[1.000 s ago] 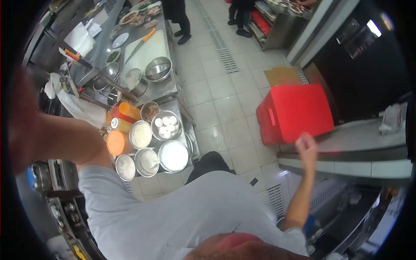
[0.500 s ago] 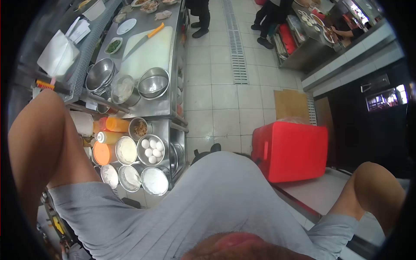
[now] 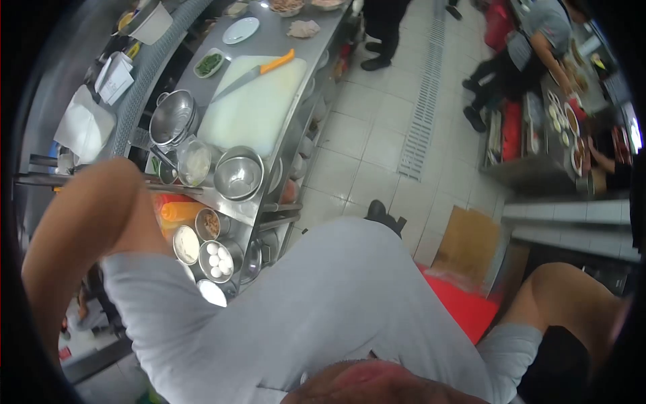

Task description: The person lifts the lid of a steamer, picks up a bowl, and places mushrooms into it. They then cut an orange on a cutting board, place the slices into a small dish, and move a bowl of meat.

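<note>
Evidently both arms are bent, the left elbow point(image 3: 118, 178) and right elbow point(image 3: 562, 279) spread wide; neither hand is in view, so how open they are or what they hold cannot be told. Near the left arm sit an orange bottle point(image 3: 177, 211) and a metal pot of white eggs point(image 3: 214, 260). Beyond, on the steel table point(image 3: 274, 35), a yellow-handled knife point(image 3: 256, 70) rests across a white cutting board point(image 3: 266, 104).

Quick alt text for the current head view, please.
A grey-shirted person has both elbows bent, hands out of view. On the left, an orange-handled knife lies on a cutting board, with a bowl of eggs nearer.
</note>
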The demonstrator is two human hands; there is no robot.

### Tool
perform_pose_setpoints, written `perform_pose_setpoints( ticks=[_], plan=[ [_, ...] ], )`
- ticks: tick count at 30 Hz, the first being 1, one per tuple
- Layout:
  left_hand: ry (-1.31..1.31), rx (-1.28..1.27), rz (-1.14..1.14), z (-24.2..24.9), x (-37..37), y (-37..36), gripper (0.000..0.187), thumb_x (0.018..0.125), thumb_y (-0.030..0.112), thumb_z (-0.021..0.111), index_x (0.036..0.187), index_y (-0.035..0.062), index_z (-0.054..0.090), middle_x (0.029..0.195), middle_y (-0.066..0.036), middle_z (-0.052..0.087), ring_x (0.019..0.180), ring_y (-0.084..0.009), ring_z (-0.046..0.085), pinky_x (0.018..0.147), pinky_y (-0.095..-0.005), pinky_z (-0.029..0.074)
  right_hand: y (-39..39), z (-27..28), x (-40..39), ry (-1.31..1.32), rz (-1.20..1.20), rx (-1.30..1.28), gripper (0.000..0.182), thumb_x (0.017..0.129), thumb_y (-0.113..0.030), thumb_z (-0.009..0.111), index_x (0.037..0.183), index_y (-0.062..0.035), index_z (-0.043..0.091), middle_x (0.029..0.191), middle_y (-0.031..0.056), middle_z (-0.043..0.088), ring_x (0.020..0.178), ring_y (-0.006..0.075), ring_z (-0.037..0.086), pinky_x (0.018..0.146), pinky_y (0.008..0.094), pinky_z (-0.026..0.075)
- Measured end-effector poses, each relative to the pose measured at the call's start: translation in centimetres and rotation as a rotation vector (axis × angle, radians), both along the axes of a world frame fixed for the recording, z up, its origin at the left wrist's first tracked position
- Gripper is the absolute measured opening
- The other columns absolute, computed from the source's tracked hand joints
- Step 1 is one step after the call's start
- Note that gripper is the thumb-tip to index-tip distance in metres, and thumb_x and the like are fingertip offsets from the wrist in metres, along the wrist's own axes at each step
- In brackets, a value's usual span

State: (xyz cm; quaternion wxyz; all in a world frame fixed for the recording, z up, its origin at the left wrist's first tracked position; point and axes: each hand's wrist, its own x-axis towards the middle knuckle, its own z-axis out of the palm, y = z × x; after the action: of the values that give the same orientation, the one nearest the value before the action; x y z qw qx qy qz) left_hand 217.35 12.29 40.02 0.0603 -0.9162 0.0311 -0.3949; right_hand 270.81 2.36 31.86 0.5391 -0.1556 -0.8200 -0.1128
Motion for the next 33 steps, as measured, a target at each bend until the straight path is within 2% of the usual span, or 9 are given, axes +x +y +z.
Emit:
perform_pose_setpoints(
  ticks=[3,5,6,7,8,11,17,23,33],
  plan=[
    [-0.113,-0.326,0.339,-3.6,1.9,6.7,0.043,0.093,0.035,0.056,0.114,-0.0017,0.061,0.096,-0.012,0.063,0.084,-0.0184,0.06,0.075,-0.0324,0.049,11.1,-5.3,4.6,0.242,-0.02,-0.242,0.052,0.095,-0.028,0.051,0.127,0.0127,0.057,0.127,0.0247,0.062,0.111,0.0278,0.059,0.094,0.0373,0.044],
    [-0.189,-0.665,0.61,-11.3,4.7,13.9,0.022,0.091,0.017,0.064,0.103,-0.0016,0.066,0.093,-0.009,0.067,0.083,-0.0132,0.062,0.074,-0.0285,0.05,18.9,-10.7,4.3,0.391,-0.064,-0.504,0.051,0.095,-0.027,0.051,0.127,0.0133,0.057,0.127,0.0249,0.062,0.111,0.0277,0.059,0.094,0.0372,0.045],
    [-0.231,-0.832,0.739,-15.2,6.1,17.5,0.012,0.091,0.008,0.067,0.097,-0.0016,0.069,0.092,-0.007,0.069,0.082,-0.0106,0.063,0.073,-0.0266,0.05,22.6,-13.4,2.0,0.457,-0.134,-0.6,0.036,0.093,-0.013,0.055,0.12,0.0104,0.062,0.118,0.0191,0.067,0.102,0.0199,0.061,0.086,0.03,0.047],
    [-0.006,-0.826,0.879,-18.3,3.8,21.9,0.019,0.092,0.01,0.067,0.108,0.0015,0.069,0.097,-0.005,0.07,0.082,-0.0111,0.065,0.074,-0.0255,0.052,25.8,-16.2,0.6,0.458,-0.278,-0.799,0.031,0.093,-0.007,0.056,0.12,0.0072,0.063,0.117,0.0158,0.066,0.097,0.0171,0.06,0.086,0.0304,0.047],
    [0.014,-0.787,1.019,-21.3,2.7,25.5,0.016,0.091,0.01,0.069,0.105,0.0023,0.07,0.091,-0.003,0.07,0.078,-0.0088,0.063,0.072,-0.025,0.051,28.6,-18.1,-0.8,0.574,-0.271,-1.033,0.024,0.089,0.002,0.063,0.112,0.0016,0.068,0.107,0.0072,0.071,0.092,0.0091,0.062,0.082,0.0217,0.047],
    [-0.033,-0.833,1.185,-30.6,-5.4,36.7,0.016,0.087,0.012,0.071,0.1,0.0025,0.071,0.088,-0.006,0.072,0.078,-0.013,0.065,0.073,-0.0281,0.052,36.2,-25.3,-3.4,0.543,-0.013,-1.311,0.019,0.091,-0.003,0.066,0.109,0.0018,0.068,0.103,0.0062,0.071,0.092,0.0087,0.063,0.082,0.023,0.048],
    [0.011,-0.837,1.576,-43.6,-18.2,58.2,0.021,0.083,0.02,0.069,0.1,0.008,0.073,0.095,-0.013,0.074,0.091,-0.0303,0.07,0.082,-0.0398,0.054,47.0,-32.5,-10.1,0.474,0.03,-1.72,0.017,0.092,-0.008,0.07,0.105,0.0018,0.07,0.099,0.0058,0.072,0.091,0.0096,0.064,0.081,0.0244,0.05],
    [0.355,-0.904,1.774,-53.5,-21.9,72.3,0.029,0.084,0.023,0.068,0.111,0.0126,0.07,0.118,-0.012,0.07,0.111,-0.0326,0.065,0.093,-0.045,0.053,55.5,-36.2,-12.5,0.392,-0.119,-1.872,0.019,0.092,-0.011,0.072,0.106,0.0021,0.071,0.095,0.0046,0.073,0.087,0.0094,0.065,0.081,0.0249,0.052],
    [0.641,-0.968,1.833,-58.1,-24.2,78.6,0.025,0.087,0.021,0.061,0.105,0.0077,0.07,0.107,-0.019,0.071,0.104,-0.036,0.067,0.088,-0.046,0.054,66.0,-40.0,-12.5,0.333,-0.113,-2.025,0.022,0.092,-0.013,0.073,0.107,0.0027,0.071,0.092,0.004,0.072,0.083,0.0092,0.064,0.076,0.0245,0.051]
  ],
)
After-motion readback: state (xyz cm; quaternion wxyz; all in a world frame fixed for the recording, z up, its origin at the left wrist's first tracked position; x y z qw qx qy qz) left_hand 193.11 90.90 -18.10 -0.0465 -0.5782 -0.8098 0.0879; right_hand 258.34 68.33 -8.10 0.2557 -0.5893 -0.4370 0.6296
